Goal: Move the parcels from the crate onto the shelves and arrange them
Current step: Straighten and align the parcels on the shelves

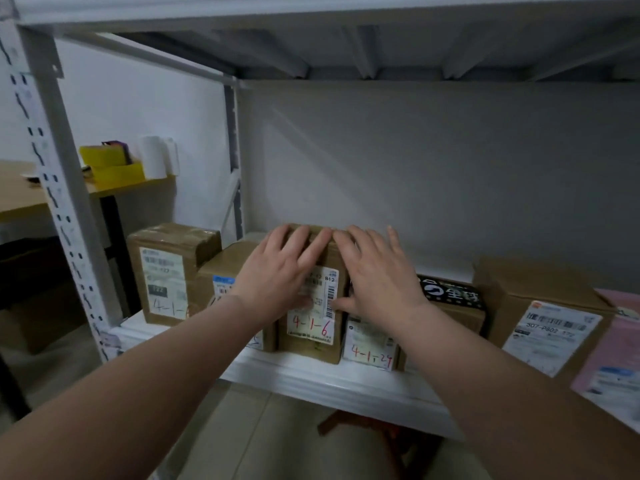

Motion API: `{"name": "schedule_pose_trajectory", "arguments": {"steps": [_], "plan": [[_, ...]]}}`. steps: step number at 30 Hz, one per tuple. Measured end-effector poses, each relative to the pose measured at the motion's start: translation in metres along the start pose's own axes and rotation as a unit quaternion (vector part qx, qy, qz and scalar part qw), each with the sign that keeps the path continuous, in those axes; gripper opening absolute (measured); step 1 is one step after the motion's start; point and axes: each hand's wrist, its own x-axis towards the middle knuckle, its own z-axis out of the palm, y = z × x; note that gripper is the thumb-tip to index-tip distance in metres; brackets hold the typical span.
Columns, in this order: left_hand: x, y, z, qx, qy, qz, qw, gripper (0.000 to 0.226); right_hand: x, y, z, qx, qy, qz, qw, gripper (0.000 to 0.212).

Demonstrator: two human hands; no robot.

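Observation:
A brown cardboard parcel (pixel 311 341) labelled 4-1-6 stands upright at the front of the white shelf (pixel 311 379). My left hand (pixel 280 271) lies flat on its top and front, fingers straight, thumb on the label. My right hand (pixel 374 271) rests flat on its top right corner, fingers spread. Other parcels stand in a row: a taped box (pixel 166 271) at the far left, a lower box (pixel 221 271) beside it, a small parcel (pixel 370 344) marked 4-1-24, a box with a black band (pixel 453 299), and a larger box (pixel 543 306). The crate is out of view.
A pink mailer (pixel 613 358) lies at the shelf's right end. The upper shelf (pixel 311 12) hangs overhead and a perforated upright (pixel 59 188) stands at left. Beyond it is a wooden desk (pixel 20 195) with a yellow box (pixel 110 164) and a white roll (pixel 154 161).

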Motion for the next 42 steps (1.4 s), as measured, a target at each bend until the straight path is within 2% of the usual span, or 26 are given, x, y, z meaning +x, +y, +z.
{"name": "schedule_pose_trajectory", "arguments": {"steps": [5,16,20,25,28,35,42], "plan": [[0.001,-0.006,0.011,-0.034,0.018,0.022,0.999,0.132,0.002,-0.009,-0.003,-0.024,-0.027,0.039,0.999,0.109],[0.001,-0.031,0.026,-0.101,0.055,0.066,0.991,0.135,0.008,-0.026,-0.002,-0.057,-0.032,0.114,0.991,0.111],[-0.018,-0.067,0.020,-0.082,0.002,0.060,0.995,0.126,0.016,-0.031,-0.006,-0.057,-0.043,0.124,0.990,0.114],[-0.032,-0.093,0.025,-0.039,-0.076,0.084,0.993,0.130,0.030,-0.049,-0.007,-0.066,-0.035,0.115,0.991,0.110],[-0.034,-0.091,0.027,-0.039,-0.122,0.100,0.987,0.119,0.037,-0.060,-0.008,-0.076,-0.034,0.103,0.991,0.110],[-0.022,-0.087,0.042,-0.073,-0.138,0.089,0.984,0.090,0.043,-0.068,-0.005,-0.082,-0.052,0.098,0.990,0.107],[-0.021,-0.088,0.044,-0.094,-0.153,0.085,0.980,0.087,0.045,-0.068,-0.003,-0.076,-0.048,0.108,0.990,0.107]]}}
